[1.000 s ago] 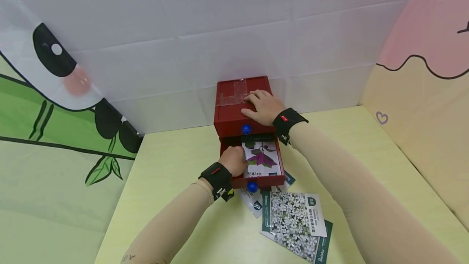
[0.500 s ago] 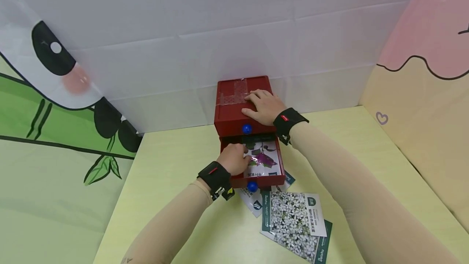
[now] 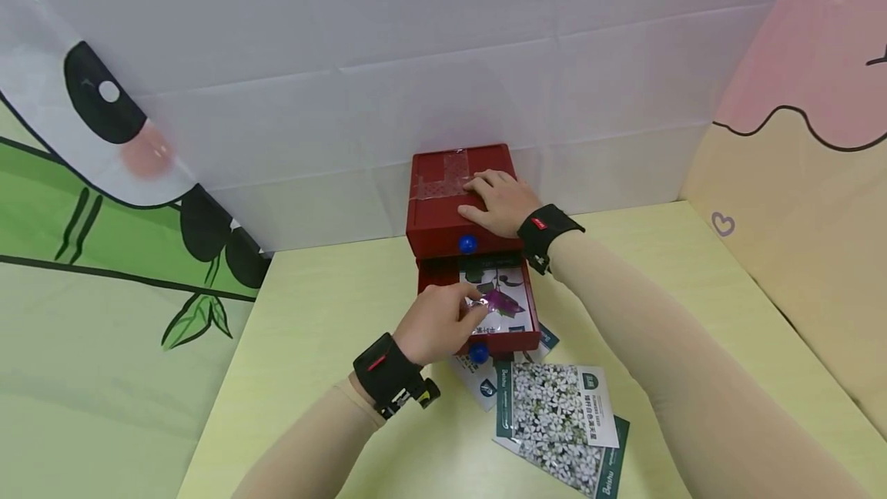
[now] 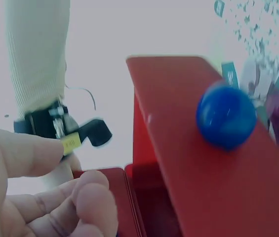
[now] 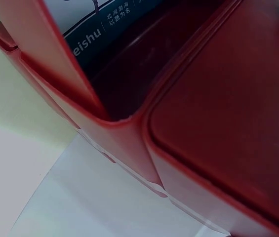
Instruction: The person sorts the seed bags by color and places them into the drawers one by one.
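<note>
A red two-drawer box stands against the back wall, its lower drawer pulled out. Inside that drawer lies a seed packet with a purple flower picture; its green end shows in the right wrist view. My left hand hovers over the drawer's front left corner, fingers loosely bent. In the left wrist view, the thumb and fingers stand apart with nothing between them, beside the drawer front with its blue knob. My right hand rests spread on the box top, outside the right wrist view.
A white-flower seed packet overlaps another packet on the pale table in front. More packets lie partly under the open drawer. A fabric wall rises directly behind the box.
My left hand has lifted from inside the drawer and shifted toward the front, its fingers loosening. The purple-flower packet stays in the drawer. My right hand has kept its place on the box.
</note>
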### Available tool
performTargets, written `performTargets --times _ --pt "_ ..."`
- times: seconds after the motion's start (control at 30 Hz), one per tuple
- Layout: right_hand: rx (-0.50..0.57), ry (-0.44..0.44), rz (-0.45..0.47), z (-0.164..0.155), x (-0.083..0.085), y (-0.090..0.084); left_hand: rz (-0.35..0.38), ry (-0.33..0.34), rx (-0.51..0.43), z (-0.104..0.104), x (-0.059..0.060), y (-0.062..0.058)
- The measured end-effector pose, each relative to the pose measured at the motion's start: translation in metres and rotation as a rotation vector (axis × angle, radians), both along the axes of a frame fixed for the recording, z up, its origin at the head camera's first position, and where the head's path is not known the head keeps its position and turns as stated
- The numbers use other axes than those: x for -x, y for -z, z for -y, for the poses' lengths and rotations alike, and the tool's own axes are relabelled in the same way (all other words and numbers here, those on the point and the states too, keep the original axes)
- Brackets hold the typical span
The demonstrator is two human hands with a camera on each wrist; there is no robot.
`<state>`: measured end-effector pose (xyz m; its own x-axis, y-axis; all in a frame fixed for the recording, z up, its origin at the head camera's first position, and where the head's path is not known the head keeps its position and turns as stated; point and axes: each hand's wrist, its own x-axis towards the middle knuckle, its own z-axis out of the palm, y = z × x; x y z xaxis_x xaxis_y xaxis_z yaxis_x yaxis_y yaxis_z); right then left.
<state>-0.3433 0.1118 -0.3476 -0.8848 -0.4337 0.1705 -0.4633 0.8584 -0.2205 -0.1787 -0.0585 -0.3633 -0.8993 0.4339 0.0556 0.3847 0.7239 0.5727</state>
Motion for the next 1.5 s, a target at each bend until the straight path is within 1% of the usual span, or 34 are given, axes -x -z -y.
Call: performTargets --times 0.1,0.27,0.43,0.53,0.67,0.77,0.83,0.9,0.97,1.03,1.13,1.2,1.27,1.33,1.4,1.5 --pt "-0.002 0.002 -0.001 0.000 0.000 0.000 -0.005 0.028 -0.019 0.001 -0.013 0.001" --pt "-0.002 0.002 -0.003 0.000 0.002 0.002 -0.024 0.072 -0.019 0.005 -0.031 0.005" --pt "0.002 0.000 0.000 0.000 0.001 0.001 -0.017 0.127 -0.018 0.009 -0.048 0.015" --pt "0.003 -0.007 -0.001 0.001 0.002 0.002 0.003 0.154 -0.001 0.012 -0.059 0.025" --pt "0.005 -0.009 -0.011 0.001 0.004 0.004 0.069 0.175 0.060 0.012 -0.068 0.040" --pt "0.006 -0.010 -0.014 0.000 0.005 0.003 0.131 0.187 0.151 0.009 -0.071 0.056" --pt "0.004 -0.015 -0.013 0.000 0.004 0.003 0.148 0.194 0.221 0.009 -0.072 0.069" --pt "0.008 -0.020 -0.007 0.000 0.004 0.002 0.115 0.195 0.291 0.009 -0.071 0.082" --pt "0.010 -0.020 -0.009 0.000 0.005 0.003 0.044 0.189 0.334 0.010 -0.067 0.094" --pt "0.009 -0.016 -0.014 -0.001 0.005 0.003 -0.052 0.181 0.366 0.011 -0.063 0.106" --pt "0.006 -0.014 -0.023 -0.002 0.005 0.003 -0.177 0.170 0.406 0.012 -0.055 0.119" --pt "0.009 -0.016 -0.023 -0.002 0.005 0.003 -0.233 0.168 0.435 0.013 -0.052 0.126" --pt "0.010 -0.014 -0.020 -0.002 0.006 0.003 -0.273 0.164 0.464 0.013 -0.049 0.131" --pt "0.012 -0.012 -0.016 -0.001 0.005 0.002 -0.298 0.159 0.484 0.013 -0.047 0.135" --pt "0.009 -0.010 -0.012 -0.001 0.005 0.002 -0.307 0.149 0.493 0.013 -0.045 0.138" --pt "0.006 -0.012 -0.009 0.000 0.005 0.002 -0.301 0.147 0.512 0.012 -0.043 0.141"
